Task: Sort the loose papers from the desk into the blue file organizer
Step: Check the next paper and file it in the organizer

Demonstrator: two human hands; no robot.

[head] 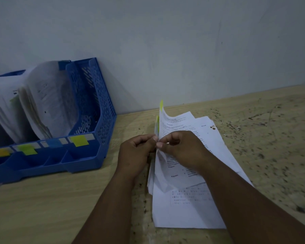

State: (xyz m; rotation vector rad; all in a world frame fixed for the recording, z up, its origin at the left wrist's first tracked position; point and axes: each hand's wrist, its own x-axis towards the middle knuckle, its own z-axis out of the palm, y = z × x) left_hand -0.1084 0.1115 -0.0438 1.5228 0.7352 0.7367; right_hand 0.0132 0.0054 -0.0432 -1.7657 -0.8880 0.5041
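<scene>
A stack of loose white printed papers [187, 208] lies on the desk at centre right. My left hand [136, 152] and my right hand [181, 148] meet at the stack's left edge, each pinching sheets there. The top sheet [171, 124] is lifted and curls upward, with a yellow-green sticky tab at its upper corner. The blue file organizer [93, 95] stands at the left against the wall, with papers upright in its left compartments and coloured sticky labels along its front.
The wooden desk [262, 138] is speckled with dark stains on its right half. A pale wall [165, 50] runs right behind the organizer and papers. The organizer's rightmost slot holds nothing that I can see.
</scene>
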